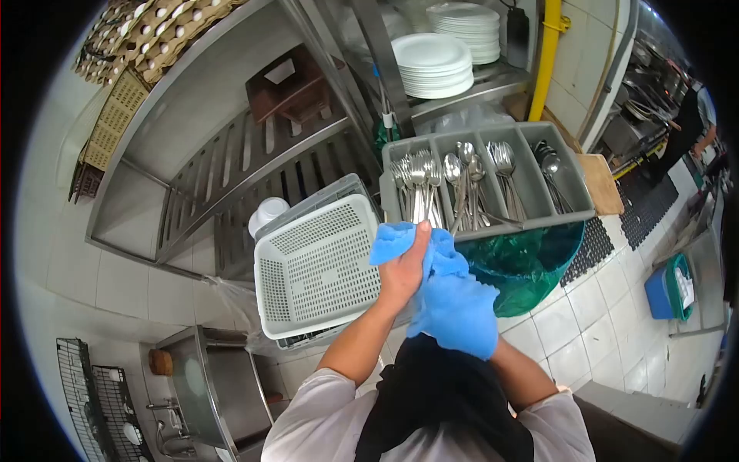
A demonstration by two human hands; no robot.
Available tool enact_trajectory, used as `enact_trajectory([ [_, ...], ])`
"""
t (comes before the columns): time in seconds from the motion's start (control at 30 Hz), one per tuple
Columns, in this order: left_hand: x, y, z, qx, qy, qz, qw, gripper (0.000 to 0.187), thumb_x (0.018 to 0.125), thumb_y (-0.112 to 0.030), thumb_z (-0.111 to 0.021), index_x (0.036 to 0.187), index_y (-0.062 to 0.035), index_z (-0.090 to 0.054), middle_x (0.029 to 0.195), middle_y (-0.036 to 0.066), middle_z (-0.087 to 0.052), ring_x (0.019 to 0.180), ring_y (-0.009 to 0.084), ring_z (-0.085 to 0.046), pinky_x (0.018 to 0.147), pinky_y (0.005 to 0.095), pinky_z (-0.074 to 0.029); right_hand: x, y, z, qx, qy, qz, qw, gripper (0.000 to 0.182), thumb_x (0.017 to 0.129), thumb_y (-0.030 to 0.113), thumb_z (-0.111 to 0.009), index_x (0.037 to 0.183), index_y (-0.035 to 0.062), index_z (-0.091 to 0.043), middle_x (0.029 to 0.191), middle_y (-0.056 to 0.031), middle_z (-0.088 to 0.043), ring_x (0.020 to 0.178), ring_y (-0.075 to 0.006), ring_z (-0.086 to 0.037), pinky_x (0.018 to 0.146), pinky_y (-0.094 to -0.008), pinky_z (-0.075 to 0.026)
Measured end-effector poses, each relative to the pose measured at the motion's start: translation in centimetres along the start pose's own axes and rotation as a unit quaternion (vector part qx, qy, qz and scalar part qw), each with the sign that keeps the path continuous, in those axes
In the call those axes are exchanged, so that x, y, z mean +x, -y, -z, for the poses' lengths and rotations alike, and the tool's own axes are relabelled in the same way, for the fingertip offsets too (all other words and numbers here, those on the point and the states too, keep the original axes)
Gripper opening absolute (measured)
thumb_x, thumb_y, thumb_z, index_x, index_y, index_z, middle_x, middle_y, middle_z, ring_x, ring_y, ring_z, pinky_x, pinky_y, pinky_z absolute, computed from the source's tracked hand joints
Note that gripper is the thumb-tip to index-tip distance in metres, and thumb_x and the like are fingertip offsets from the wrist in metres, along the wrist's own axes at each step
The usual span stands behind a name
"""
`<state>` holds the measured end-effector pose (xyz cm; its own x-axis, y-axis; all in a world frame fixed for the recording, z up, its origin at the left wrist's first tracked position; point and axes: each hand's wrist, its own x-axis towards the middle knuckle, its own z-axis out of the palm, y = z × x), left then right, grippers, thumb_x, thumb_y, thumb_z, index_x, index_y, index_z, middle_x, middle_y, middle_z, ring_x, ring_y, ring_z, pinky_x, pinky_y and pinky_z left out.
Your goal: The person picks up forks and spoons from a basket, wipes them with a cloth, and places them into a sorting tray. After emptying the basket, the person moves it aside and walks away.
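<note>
My left hand point(404, 273) is closed on a blue cloth point(454, 296), its thumb lying along the top. The same cloth drapes over my right hand and hides its fingers; only the forearm point(519, 373) shows below it. Both hands are together at the front edge of a grey cutlery tray point(573, 200). Forks point(418, 173) lie in its leftmost compartment, their handles pointing toward my left thumb; whether any are gripped in the cloth, I cannot tell. Spoons point(462, 173), more forks point(504, 162) and dark-looking spoons point(550, 165) fill the other compartments.
Left of the tray sits a white perforated basket point(315, 262) with a white bowl point(269, 212) behind it. A bin lined with a green bag point(516, 269) stands under the tray. Stacked white plates point(433, 61) are on the shelf beyond. At far right stands another person point(693, 123).
</note>
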<state>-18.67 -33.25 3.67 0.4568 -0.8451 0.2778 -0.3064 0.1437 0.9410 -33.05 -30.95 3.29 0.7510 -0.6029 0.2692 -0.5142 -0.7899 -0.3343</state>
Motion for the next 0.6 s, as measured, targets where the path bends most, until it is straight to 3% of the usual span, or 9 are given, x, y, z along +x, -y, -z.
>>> enact_trajectory([
  [0.13,1.5,0.6,0.7,-0.029,-0.036,0.030,0.998,0.041,0.093,-0.027,-0.059,0.062,-0.0012,-0.053,0.058,0.000,-0.048,0.056,0.0105,-0.042,0.053,0.0290,-0.037,-1.1,2.4,0.7,-0.032,0.071,-0.162,0.984,0.025,0.065,0.036,-0.075,0.067,0.0148,-0.063,0.069,-0.0072,-0.054,0.057,-0.0255,-0.059,0.043,-0.0388,-0.043],
  [0.27,2.7,3.0,0.9,-0.010,-0.047,0.026,0.998,0.035,0.092,-0.035,-0.060,0.077,-0.0031,-0.060,0.071,0.003,-0.057,0.067,0.0131,-0.053,0.062,0.0297,-0.045,-2.5,1.7,0.5,0.061,0.040,-0.097,0.993,0.025,0.065,0.037,-0.075,0.067,0.0153,-0.063,0.067,-0.0070,-0.052,0.059,-0.0249,-0.059,0.042,-0.0382,-0.042],
  [0.3,4.3,2.0,2.2,-0.245,-0.058,0.149,0.956,0.035,0.091,-0.039,-0.060,0.093,-0.0036,-0.059,0.084,0.006,-0.060,0.078,0.0160,-0.056,0.071,0.0317,-0.048,-3.7,1.5,-0.8,0.067,0.111,-0.119,0.984,0.033,0.063,0.041,-0.076,0.070,0.0115,-0.063,0.069,-0.0090,-0.054,0.058,-0.0269,-0.060,0.043,-0.0402,-0.044],
  [0.33,5.2,1.4,3.4,-0.463,-0.064,0.262,0.845,0.043,0.090,-0.043,-0.059,0.109,-0.0040,-0.058,0.097,0.009,-0.062,0.089,0.0190,-0.060,0.079,0.0337,-0.050,-4.7,1.2,-2.0,0.072,0.182,-0.142,0.970,0.041,0.062,0.045,-0.078,0.073,0.0078,-0.064,0.071,-0.0111,-0.056,0.056,-0.0288,-0.061,0.044,-0.0422,-0.046],
  [0.37,5.1,1.4,4.6,-0.464,-0.063,0.262,0.844,0.043,0.090,-0.043,-0.059,0.109,-0.0040,-0.058,0.097,0.009,-0.062,0.089,0.0190,-0.060,0.079,0.0337,-0.050,-5.5,0.9,-3.0,0.070,0.183,-0.143,0.970,0.041,0.062,0.045,-0.078,0.073,0.0078,-0.064,0.071,-0.0111,-0.056,0.056,-0.0288,-0.061,0.044,-0.0422,-0.046],
  [0.43,4.3,1.8,6.3,-0.557,0.223,0.204,0.774,0.064,0.089,-0.049,-0.056,0.132,-0.0045,-0.041,0.118,0.014,-0.056,0.106,0.0261,-0.058,0.092,0.0404,-0.049,-5.8,0.1,-4.3,-0.014,0.083,-0.091,0.992,0.036,0.066,0.042,-0.074,0.075,0.0083,-0.065,0.073,-0.0125,-0.058,0.059,-0.0302,-0.061,0.047,-0.0420,-0.046],
  [0.47,2.0,4.0,6.2,-0.438,0.162,0.301,0.832,0.066,0.091,-0.047,-0.054,0.137,-0.0040,-0.035,0.122,0.013,-0.054,0.107,0.0271,-0.058,0.092,0.0409,-0.048,-4.6,0.3,-3.4,-0.014,0.074,-0.096,0.993,0.036,0.066,0.042,-0.074,0.075,0.0083,-0.065,0.073,-0.0125,-0.058,0.059,-0.0302,-0.061,0.047,-0.0420,-0.046],
  [0.53,-1.1,3.1,2.3,-0.113,0.147,-0.054,0.981,0.046,0.092,-0.035,-0.057,0.124,-0.0028,-0.051,0.114,0.016,-0.061,0.096,0.0305,-0.061,0.082,0.0428,-0.050,-1.8,1.2,-1.0,-0.118,0.130,-0.110,0.978,0.027,0.070,0.035,-0.070,0.073,0.0092,-0.064,0.074,-0.0118,-0.059,0.058,-0.0296,-0.060,0.046,-0.0416,-0.045],
  [0.6,-0.9,2.1,0.9,-0.229,0.158,0.133,0.951,0.043,0.092,-0.037,-0.055,0.118,-0.0024,-0.052,0.109,0.015,-0.062,0.093,0.0301,-0.061,0.080,0.0431,-0.050,-3.0,0.6,-3.1,-0.118,0.014,-0.017,0.993,0.023,0.074,0.031,-0.066,0.076,0.0084,-0.063,0.074,-0.0124,-0.058,0.057,-0.0297,-0.058,0.049,-0.0432,-0.045],
])
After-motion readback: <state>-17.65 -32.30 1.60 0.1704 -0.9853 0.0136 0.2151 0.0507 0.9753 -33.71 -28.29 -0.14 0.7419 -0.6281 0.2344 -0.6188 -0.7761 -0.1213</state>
